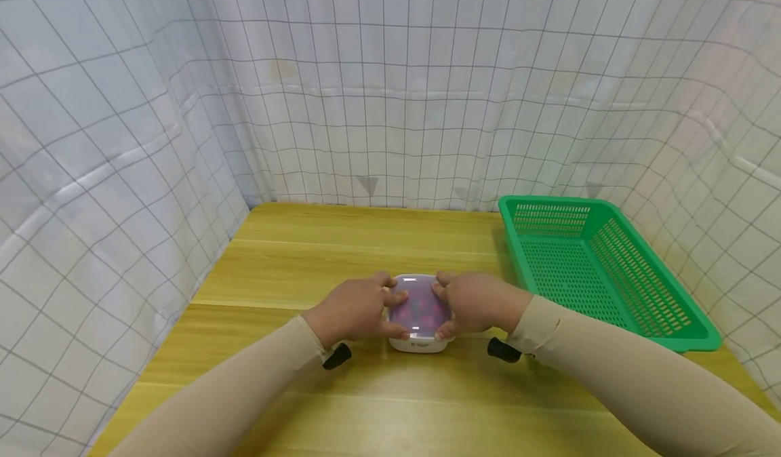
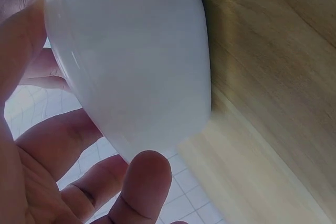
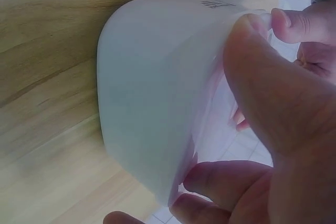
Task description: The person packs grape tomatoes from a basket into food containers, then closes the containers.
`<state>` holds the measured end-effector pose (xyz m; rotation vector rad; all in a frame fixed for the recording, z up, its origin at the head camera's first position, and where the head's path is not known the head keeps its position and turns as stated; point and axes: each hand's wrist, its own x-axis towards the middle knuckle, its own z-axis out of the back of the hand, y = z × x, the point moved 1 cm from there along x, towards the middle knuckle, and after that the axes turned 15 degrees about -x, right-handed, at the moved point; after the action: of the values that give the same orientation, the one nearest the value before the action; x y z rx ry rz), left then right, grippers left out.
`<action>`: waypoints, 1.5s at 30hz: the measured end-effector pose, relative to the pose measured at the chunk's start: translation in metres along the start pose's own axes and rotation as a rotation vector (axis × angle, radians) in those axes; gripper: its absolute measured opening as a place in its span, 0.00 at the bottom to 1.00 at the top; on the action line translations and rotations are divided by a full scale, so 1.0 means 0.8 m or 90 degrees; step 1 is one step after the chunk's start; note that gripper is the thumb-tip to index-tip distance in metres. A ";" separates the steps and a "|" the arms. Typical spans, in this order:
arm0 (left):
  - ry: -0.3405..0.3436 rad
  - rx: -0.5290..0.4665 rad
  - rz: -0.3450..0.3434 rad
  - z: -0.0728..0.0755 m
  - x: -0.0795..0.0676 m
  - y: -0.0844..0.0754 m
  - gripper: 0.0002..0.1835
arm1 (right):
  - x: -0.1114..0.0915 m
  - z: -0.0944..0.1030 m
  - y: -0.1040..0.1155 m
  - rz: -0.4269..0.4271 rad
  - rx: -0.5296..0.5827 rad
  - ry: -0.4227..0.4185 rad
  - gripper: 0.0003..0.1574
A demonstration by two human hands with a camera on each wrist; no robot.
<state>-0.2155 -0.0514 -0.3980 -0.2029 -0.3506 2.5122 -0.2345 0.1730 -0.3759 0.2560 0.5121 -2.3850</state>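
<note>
A white food container [image 1: 418, 346] with small dark print on its near side stands on the table in the head view. Its see-through purplish lid [image 1: 419, 301] covers the top, and pink patches show through. My left hand [image 1: 358, 309] grips the left side, thumb at the near corner and fingers on the lid's edge and top. On the opposite side my right hand [image 1: 482, 301] holds the rim in much the same way. Both wrist views show the container's smooth side wall [image 2: 136, 61] [image 3: 147, 77] close up, with thumb and fingertips at the rim. The contents are blurred by the lid.
A green plastic basket [image 1: 665, 287] with slotted walls sits at the right of the wooden table [image 1: 342, 240], close beyond my right forearm. White grid-patterned curtains [image 1: 390, 104] hang around the back and both sides.
</note>
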 end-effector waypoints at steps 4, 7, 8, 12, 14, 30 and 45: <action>0.000 -0.002 -0.002 -0.002 0.000 0.001 0.43 | -0.001 -0.001 0.000 0.000 0.007 0.003 0.62; -0.001 0.000 -0.005 -0.001 0.000 0.001 0.43 | 0.000 -0.001 -0.001 0.000 0.013 0.004 0.62; 0.000 0.001 -0.005 -0.001 0.001 0.000 0.43 | 0.000 -0.001 -0.001 0.001 0.014 0.003 0.62; 0.003 0.002 -0.003 0.002 0.001 -0.001 0.43 | 0.002 -0.001 -0.003 0.003 0.013 -0.004 0.62; 0.003 -0.002 -0.002 0.002 0.001 -0.002 0.43 | 0.002 0.000 -0.004 0.005 0.010 -0.008 0.62; -0.011 -0.012 -0.027 -0.002 0.002 0.002 0.36 | 0.005 0.000 -0.004 0.017 0.005 -0.006 0.62; 0.006 0.020 -0.022 -0.002 0.006 0.002 0.37 | 0.002 0.005 -0.002 0.016 -0.010 -0.014 0.60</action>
<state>-0.2199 -0.0494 -0.4007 -0.1954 -0.3081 2.4801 -0.2372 0.1714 -0.3722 0.2285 0.5144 -2.3559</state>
